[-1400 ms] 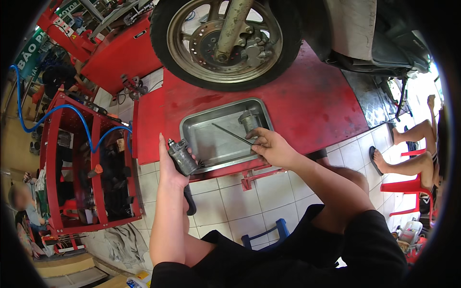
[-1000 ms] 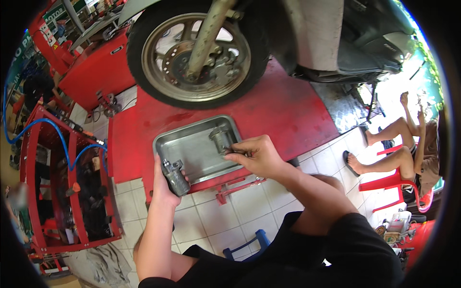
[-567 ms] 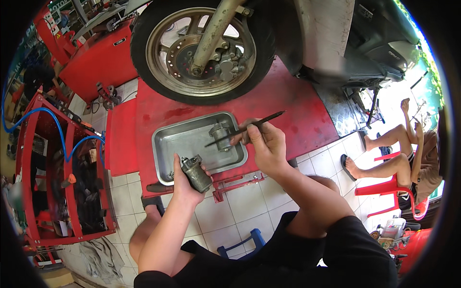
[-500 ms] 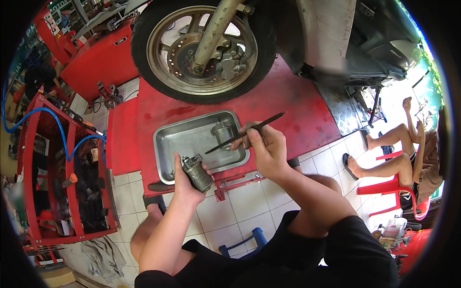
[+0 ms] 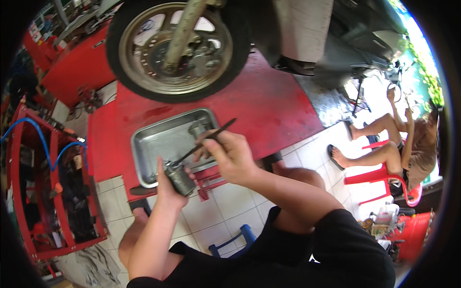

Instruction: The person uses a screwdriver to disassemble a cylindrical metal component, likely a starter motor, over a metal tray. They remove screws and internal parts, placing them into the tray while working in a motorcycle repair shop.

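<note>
My left hand holds a small grey metal cylinder that looks like a starter motor, tilted, with its narrow end up. In my right hand is a thin dark stick-like tool, held between thumb and fingers. The tool's lower tip reaches the upper end of the motor; whether it touches, I cannot tell. Just beyond both hands a shallow metal tray sits on the red platform. Another metal part stands in the tray, partly hidden by my right hand.
A scooter's front wheel stands on the platform beyond the tray. A dark handle lies by the near-left edge. Red shelving with a blue hose is at left. A blue stool is below; another person sits at right.
The tool's tip has come down to the motor's upper end, from a small gap away. The whole view has shifted, so the scene sits further left.
</note>
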Tool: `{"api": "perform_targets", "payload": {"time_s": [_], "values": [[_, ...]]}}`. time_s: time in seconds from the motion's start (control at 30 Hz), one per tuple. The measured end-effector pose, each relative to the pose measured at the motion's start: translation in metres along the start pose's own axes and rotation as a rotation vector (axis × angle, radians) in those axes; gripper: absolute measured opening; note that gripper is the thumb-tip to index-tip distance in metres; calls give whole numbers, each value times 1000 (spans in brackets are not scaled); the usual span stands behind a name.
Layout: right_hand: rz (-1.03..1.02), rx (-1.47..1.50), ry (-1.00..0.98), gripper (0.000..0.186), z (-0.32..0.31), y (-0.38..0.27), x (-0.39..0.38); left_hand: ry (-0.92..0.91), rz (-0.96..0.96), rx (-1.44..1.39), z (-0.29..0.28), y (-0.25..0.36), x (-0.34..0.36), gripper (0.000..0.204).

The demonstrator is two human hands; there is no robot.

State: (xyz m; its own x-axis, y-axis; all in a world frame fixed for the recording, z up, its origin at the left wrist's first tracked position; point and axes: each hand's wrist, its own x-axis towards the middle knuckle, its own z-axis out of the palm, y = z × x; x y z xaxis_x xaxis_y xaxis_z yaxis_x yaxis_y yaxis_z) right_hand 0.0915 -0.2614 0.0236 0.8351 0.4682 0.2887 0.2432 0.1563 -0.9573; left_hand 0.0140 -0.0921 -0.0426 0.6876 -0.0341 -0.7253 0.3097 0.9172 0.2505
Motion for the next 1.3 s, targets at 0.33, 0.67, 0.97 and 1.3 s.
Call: {"api": "perform_targets", "payload": {"time_s": [0.33, 0.67, 0.97, 1.3], "values": [[-18, -171, -14, 28, -21, -9, 12, 125, 109, 117, 14, -25, -12, 53], [278, -48, -16, 26, -8, -4, 13, 74, 23, 39, 8, -8, -13, 60], [85, 199, 87, 21, -9, 7, 11, 86, 13, 0, 6, -13, -13, 61], [84, 111, -41, 30, -15, 1, 11, 61, 15, 17, 3, -12, -13, 60]]}}
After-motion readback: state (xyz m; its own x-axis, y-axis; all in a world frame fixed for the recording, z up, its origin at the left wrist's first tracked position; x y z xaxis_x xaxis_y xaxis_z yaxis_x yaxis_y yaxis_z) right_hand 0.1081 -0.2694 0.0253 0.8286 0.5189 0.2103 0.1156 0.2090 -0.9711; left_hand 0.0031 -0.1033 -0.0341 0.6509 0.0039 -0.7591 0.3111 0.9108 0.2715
